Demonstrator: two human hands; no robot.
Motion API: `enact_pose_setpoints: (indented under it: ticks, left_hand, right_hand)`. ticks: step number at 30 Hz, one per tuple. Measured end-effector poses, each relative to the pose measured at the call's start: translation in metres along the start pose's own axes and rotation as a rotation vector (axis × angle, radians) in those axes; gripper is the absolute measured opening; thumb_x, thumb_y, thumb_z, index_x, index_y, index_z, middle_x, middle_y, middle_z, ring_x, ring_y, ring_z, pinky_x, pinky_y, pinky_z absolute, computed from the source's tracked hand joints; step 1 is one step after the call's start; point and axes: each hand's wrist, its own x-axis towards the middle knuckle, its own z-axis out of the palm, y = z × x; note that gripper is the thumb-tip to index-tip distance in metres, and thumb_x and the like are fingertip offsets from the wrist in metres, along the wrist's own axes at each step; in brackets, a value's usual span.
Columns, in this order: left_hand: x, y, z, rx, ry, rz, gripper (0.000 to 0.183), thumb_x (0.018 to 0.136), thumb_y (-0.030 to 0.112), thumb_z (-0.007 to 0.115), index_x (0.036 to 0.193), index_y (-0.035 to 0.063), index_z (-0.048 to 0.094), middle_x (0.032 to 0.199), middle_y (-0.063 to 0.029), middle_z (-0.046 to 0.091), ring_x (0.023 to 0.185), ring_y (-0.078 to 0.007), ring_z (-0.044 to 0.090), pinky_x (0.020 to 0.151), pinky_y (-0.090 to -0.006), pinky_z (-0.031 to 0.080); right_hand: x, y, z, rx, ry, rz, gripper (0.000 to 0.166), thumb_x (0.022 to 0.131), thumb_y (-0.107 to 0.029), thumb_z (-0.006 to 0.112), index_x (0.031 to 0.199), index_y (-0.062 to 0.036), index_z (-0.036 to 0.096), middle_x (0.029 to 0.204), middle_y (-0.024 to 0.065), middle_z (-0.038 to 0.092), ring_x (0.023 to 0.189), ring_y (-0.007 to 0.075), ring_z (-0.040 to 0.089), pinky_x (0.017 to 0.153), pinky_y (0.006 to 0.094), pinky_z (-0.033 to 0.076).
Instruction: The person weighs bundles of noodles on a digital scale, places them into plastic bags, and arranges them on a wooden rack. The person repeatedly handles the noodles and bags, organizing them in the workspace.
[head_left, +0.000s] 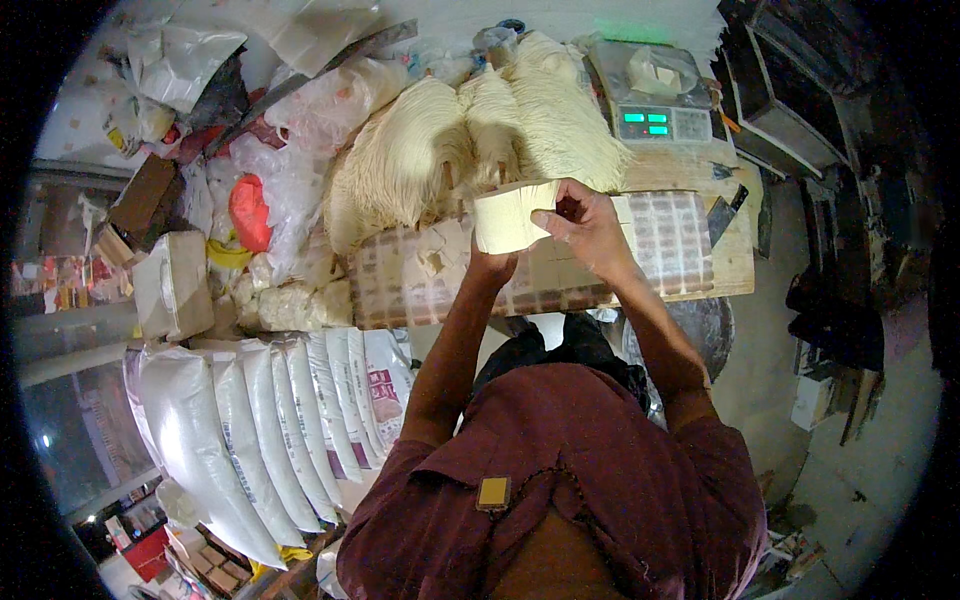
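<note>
A stack of thin pale-yellow dough wrappers or sheets (510, 221) is held up over the table between both hands. My left hand (493, 259) supports it from below and behind, its fingers mostly hidden by the stack. My right hand (581, 225) has its thumb and fingers on the stack's right edge, where the layers are fanned. Beneath lies a checked cloth or sheet (667, 262) with small pale pieces (431, 261) on it. Just beyond, large piles of pale noodles (412, 142) hang over or rest against sticks.
A digital scale (664, 124) holding a plastic bag stands back right. A broad-bladed knife (726, 216) lies at the table's right end. Plastic bags (337, 97) and a red bag (250, 214) crowd the left. Full white sacks (187, 420) stand in a row at lower left.
</note>
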Motion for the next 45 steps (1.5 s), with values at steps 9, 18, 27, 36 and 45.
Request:
enact_pose_setpoints:
  ticks: [9,18,27,36,45]
  left_hand:
    - [0.007,-0.036,-0.009,0.176,0.011,-0.056,0.043,0.087,0.009,0.064,0.129,0.002,0.054,0.118,-0.011,0.064,0.104,-0.0216,0.064,0.082,-0.0318,0.054]
    - [0.003,-0.007,0.02,0.335,0.035,-0.071,0.045,0.086,0.01,0.067,0.128,0.0022,0.053,0.118,-0.0074,0.063,0.102,-0.0198,0.064,0.085,-0.0326,0.055]
    - [0.026,-0.031,0.031,0.496,-0.142,-0.071,0.029,0.086,0.013,0.067,0.112,0.0042,0.058,0.101,-0.0118,0.063,0.086,-0.0323,0.062,0.076,-0.0451,0.051]
    - [0.037,-0.031,0.068,0.743,-0.102,0.087,0.036,0.08,0.008,0.072,0.113,0.0048,0.057,0.095,-0.0056,0.062,0.083,-0.0197,0.059,0.068,-0.0328,0.049]
    - [0.06,-0.096,0.076,0.684,-0.137,-0.092,0.048,0.088,0.014,0.068,0.13,0.0063,0.048,0.122,-0.0109,0.058,0.106,-0.0288,0.06,0.089,-0.0389,0.051]
  right_hand:
    - [-0.004,-0.014,-0.008,0.011,0.028,-0.061,0.029,0.09,-0.013,0.071,0.114,-0.0001,0.063,0.098,0.0008,0.068,0.085,0.0067,0.059,0.076,0.0244,0.05]
    - [-0.004,-0.004,-0.023,-0.037,0.013,0.015,0.031,0.094,-0.015,0.066,0.119,0.0025,0.061,0.099,0.0012,0.068,0.086,0.0059,0.058,0.078,0.0246,0.049]
    - [-0.009,-0.031,-0.045,-0.008,0.024,0.025,0.023,0.099,-0.018,0.059,0.107,0.0023,0.067,0.089,0.0009,0.068,0.082,0.0057,0.056,0.076,0.0249,0.047]
    - [-0.006,-0.015,-0.073,0.007,0.108,0.043,0.021,0.096,-0.015,0.063,0.103,0.0045,0.068,0.086,-0.0007,0.067,0.079,0.0046,0.055,0.072,0.0237,0.047]
    - [0.009,0.022,-0.111,-0.114,0.193,0.108,0.029,0.095,-0.017,0.065,0.113,0.0048,0.063,0.099,0.0049,0.069,0.087,0.0094,0.059,0.079,0.0274,0.05]
